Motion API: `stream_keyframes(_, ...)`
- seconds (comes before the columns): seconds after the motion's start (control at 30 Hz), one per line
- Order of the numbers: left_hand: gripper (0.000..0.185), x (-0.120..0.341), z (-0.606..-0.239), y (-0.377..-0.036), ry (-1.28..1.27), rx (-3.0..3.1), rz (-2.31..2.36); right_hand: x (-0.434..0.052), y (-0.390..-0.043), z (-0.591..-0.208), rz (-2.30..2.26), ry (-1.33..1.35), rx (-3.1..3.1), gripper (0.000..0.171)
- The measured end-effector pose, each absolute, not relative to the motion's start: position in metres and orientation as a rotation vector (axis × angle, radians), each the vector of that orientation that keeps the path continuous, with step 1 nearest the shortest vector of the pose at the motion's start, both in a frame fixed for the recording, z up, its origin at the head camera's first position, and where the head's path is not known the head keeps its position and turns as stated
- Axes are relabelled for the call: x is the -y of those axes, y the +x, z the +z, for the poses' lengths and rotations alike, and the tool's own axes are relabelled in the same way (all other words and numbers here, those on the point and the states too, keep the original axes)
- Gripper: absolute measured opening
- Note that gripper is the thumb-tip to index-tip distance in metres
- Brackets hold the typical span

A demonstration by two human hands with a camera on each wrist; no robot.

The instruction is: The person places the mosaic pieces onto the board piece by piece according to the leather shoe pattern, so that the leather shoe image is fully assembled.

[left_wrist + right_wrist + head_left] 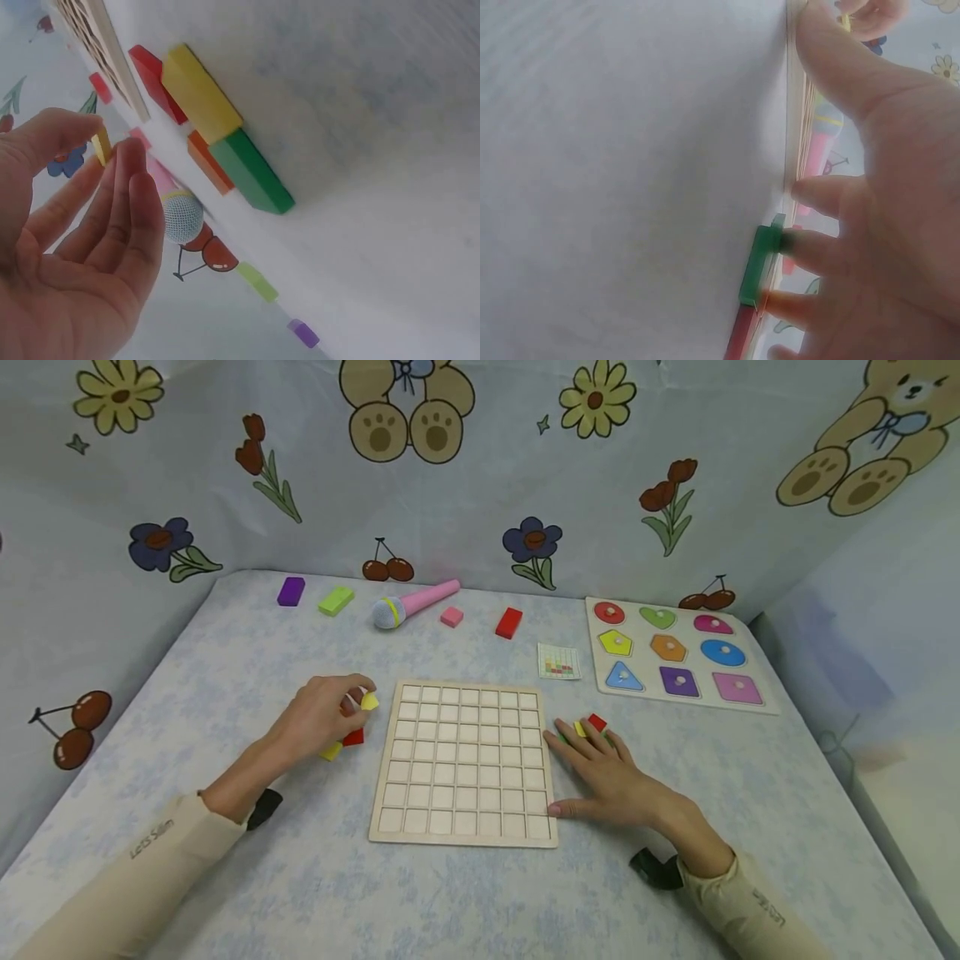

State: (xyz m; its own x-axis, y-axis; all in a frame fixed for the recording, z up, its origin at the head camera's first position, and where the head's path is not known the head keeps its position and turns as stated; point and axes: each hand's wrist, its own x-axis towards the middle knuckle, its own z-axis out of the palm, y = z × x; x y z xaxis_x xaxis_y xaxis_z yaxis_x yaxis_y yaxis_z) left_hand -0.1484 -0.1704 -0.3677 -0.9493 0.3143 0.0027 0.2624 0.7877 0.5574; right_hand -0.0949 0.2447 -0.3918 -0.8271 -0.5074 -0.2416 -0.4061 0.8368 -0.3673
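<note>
The left hand [324, 714] pinches a small yellow tile [369, 701] between thumb and fingertips, holding it raised just off the left edge of the wooden grid board [465, 760], near the board's far left corner. In the left wrist view the tile [101, 145] appears thin and flat, gripped edge-on by the fingertips [127, 161]. It is judged to be light, rigid and smooth-faced, so a grip across two opposite edges should hold it best; a pinch on its flat faces may let it slip or tilt. Beneath and beside this hand, a group of blocks lies on the surface: a long yellow block [201, 94], a red block [154, 79], a green block [251, 171] and an orange block [208, 161], touching one another. The left forearm lies across the near left part of the surface, wrist slightly raised. The right hand [603, 768] rests flat beside the right edge of the board, fingers straight and spread, holding nothing; its fingertips touch a few small coloured pieces [590, 725]. Along the far edge of the surface lie a toy microphone [415, 604] and loose blocks, and a shape puzzle [675, 652] sits at the far right corner.
</note>
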Motion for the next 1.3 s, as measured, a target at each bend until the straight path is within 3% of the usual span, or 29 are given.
stream_keyframes(0.47,0.031,0.155,-0.375,-0.15,0.489,-2.591,1.211,-0.245,-0.094,-0.393,-0.427,-0.694,-2.684,0.1)
stream_keyframes(1.3,0.026,0.121,-0.375,-0.151,0.56,-2.496,1.237,-0.247,-0.095,-0.391,-0.424,-0.685,-2.678,0.101)
